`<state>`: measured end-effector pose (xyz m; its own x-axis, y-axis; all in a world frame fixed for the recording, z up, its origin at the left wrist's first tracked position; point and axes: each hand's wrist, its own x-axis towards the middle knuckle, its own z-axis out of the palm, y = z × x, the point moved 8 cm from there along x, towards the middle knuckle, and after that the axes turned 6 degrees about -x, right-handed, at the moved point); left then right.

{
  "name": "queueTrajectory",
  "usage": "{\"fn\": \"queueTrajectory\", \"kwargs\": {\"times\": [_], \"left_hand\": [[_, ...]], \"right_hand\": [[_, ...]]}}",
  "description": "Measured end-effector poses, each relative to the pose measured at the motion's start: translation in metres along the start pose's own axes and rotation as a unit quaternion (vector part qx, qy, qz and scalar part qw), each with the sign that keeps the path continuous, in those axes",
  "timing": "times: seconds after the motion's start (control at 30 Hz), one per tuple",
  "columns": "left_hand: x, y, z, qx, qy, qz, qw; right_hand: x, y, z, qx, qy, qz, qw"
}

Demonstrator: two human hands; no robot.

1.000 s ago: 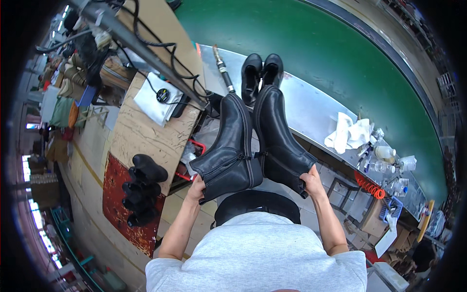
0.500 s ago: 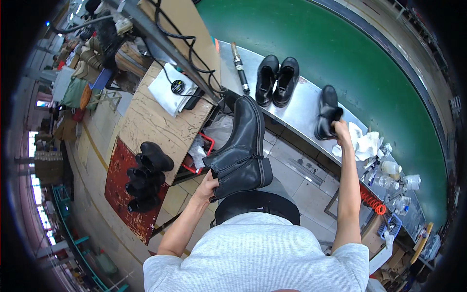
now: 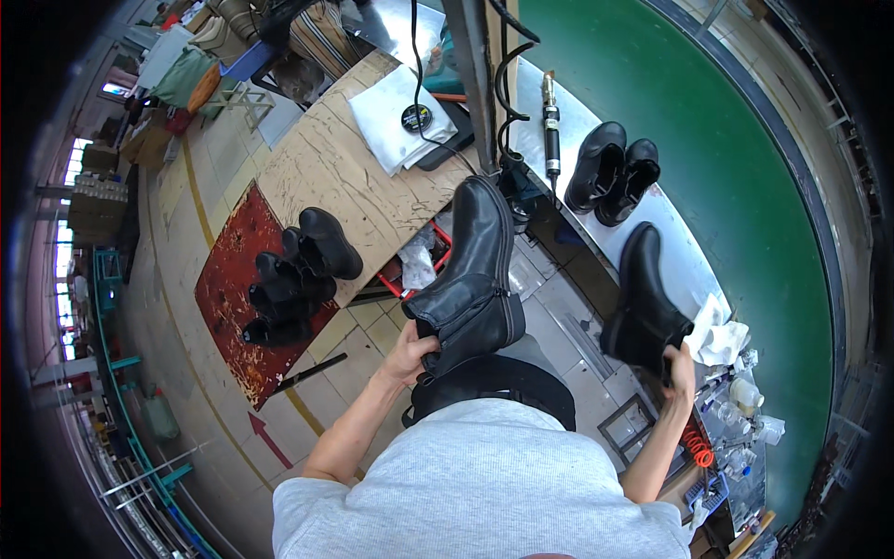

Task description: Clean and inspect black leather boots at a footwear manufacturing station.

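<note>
A black ankle boot (image 3: 470, 247) with a side zip hangs in front of my body, its toe pointing away from me. My left hand (image 3: 412, 354) grips it by the top of the shaft. On the right, a second black ankle boot (image 3: 644, 303) is raised beside the metal bench edge, toe also away. My right hand (image 3: 681, 371) is closed on its shaft opening. Beyond it, a pair of black boots (image 3: 613, 172) stands on the metal bench (image 3: 684, 224), next to a pen-like black and metal tool (image 3: 551, 135).
Left is a scratched wooden table (image 3: 312, 158) with a red worn panel (image 3: 228, 279) bearing several black boots (image 3: 321, 244). A round black tin (image 3: 416, 117) rests on white cloth (image 3: 377, 130). White cloths (image 3: 722, 337), plastic bottles (image 3: 745, 393) and an orange coiled hose (image 3: 698, 449) lie right.
My right hand has lifted its boot off the metal bench and drawn it nearer my body. My left hand still holds its boot. The view has turned toward the left.
</note>
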<state>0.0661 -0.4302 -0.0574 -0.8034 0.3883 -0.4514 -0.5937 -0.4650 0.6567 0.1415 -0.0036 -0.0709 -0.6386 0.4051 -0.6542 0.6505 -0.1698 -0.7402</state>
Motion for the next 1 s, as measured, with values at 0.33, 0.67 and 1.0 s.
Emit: {"fn": "queueTrajectory", "kwargs": {"times": [0.33, 0.67, 1.0], "left_hand": [[-0.018, 0.015, -0.049, -0.058, 0.124, -0.027, 0.990], [-0.031, 0.029, -0.080, -0.122, 0.186, -0.027, 0.975], [0.001, 0.055, -0.161, -0.112, 0.219, 0.039, 0.968]], "right_hand": [[-0.036, -0.007, 0.053, -0.033, -0.045, -0.001, 0.998], [-0.033, -0.012, 0.115, -0.183, -0.089, 0.005, 0.979], [-0.030, -0.058, 0.350, -0.297, -0.254, -0.167, 0.905]]}}
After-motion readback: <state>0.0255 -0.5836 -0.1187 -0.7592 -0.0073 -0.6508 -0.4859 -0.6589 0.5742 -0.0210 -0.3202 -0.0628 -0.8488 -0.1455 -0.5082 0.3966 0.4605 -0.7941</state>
